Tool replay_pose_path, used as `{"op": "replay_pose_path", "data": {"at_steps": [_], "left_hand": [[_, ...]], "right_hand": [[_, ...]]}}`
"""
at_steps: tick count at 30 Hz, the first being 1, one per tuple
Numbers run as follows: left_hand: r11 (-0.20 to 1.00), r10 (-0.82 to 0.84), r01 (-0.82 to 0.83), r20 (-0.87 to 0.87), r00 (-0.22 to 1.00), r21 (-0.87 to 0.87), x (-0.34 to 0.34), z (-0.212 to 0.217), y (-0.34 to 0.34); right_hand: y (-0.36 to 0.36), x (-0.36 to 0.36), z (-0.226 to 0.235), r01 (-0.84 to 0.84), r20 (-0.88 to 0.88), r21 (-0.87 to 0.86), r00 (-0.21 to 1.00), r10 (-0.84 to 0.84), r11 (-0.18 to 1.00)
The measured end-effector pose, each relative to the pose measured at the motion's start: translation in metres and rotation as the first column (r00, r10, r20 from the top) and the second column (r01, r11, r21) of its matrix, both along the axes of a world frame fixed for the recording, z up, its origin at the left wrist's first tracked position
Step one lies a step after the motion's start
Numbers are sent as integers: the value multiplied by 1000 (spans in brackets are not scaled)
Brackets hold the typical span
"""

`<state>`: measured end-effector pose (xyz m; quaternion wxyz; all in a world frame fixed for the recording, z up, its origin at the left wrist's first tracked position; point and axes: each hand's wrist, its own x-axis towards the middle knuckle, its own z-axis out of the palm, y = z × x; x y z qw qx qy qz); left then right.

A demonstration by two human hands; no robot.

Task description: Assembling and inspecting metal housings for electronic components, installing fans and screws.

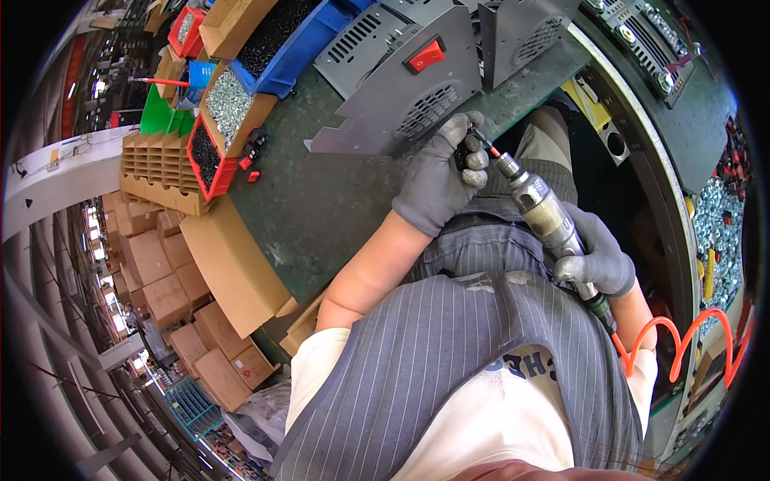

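The small black part [464, 152] sits pinched in gloved fingers at the table edge, mostly hidden, so its shape is hard to tell. The silver air screwdriver [541, 210] slants up-left, its red-tipped bit touching that part; an orange coiled hose [682, 341] trails from its rear.

Both hands wear grey knit gloves, and both forearms are bare from the short sleeves down. The left hand [437, 180] reaches forward with the arm nearly straight, the forearm rising from the lower middle of the view toward the upper right. Its fingers [475, 156] are curled inward with the thumb side turned toward the right hand, pinching something small and dark that cannot be made out. The right hand [603, 260] sits lower and nearer the body, fist wrapped firmly around a slim cylindrical shaft, knuckles outward, wrist bent, its forearm mostly hidden beside the torso.
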<state>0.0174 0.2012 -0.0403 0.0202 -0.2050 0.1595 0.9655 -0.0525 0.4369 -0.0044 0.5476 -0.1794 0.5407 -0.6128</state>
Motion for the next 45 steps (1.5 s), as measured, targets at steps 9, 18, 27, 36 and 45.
{"op": "replay_pose_path", "data": {"at_steps": [9,18,27,36,45], "left_hand": [[973,2,6,34,999,-230,-2,8,1],[627,-315,332,160,935,-705,34,10,-16],[864,104,76,323,941,-498,89,16,-113],[872,168,-13,275,947,-489,48,-1,-87],[762,7,163,259,966,-627,41,16,-103]], "right_hand": [[7,-5,-5,-54,44,11,998,54,998],[-1,-16,2,-45,-133,60,990,53,997],[-15,-29,25,25,-135,151,991,-5,988],[-22,-23,35,41,-101,214,995,-20,976],[-27,-41,42,92,-128,228,990,-64,969]]}}
